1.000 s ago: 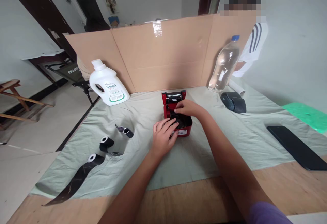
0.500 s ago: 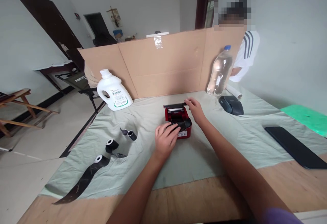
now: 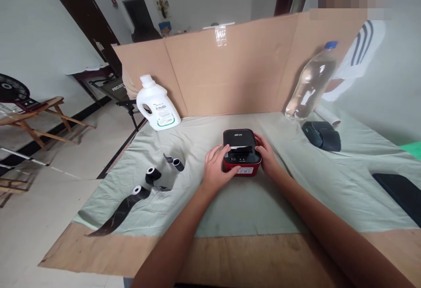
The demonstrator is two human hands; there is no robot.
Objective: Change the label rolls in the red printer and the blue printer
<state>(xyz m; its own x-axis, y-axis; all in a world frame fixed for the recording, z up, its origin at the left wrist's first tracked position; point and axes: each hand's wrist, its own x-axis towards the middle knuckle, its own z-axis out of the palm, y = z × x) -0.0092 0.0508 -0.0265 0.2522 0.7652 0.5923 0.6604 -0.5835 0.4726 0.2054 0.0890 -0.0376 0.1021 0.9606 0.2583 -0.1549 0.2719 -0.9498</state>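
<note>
A small red and black label printer sits on the cloth with its lid down. A black strip lies across the slot on its top. My left hand grips the printer's left side, fingers on the top edge and thumb at the front by a white label. My right hand is wrapped around the right side, its thumb near the end of the strip. To the left lie three rolls of black ribbon: one with a long unrolled tail, a middle one and a small one.
A white jug and a clear bottle with a blue cap stand before a cardboard screen. At right are a black case, a white tube and a dark phone-like slab. A person sits behind the screen.
The printer's lid has gone from raised to shut. My right hand has come down from the lid to the printer's right side. My left hand has shifted to its left side. The view has tilted.
</note>
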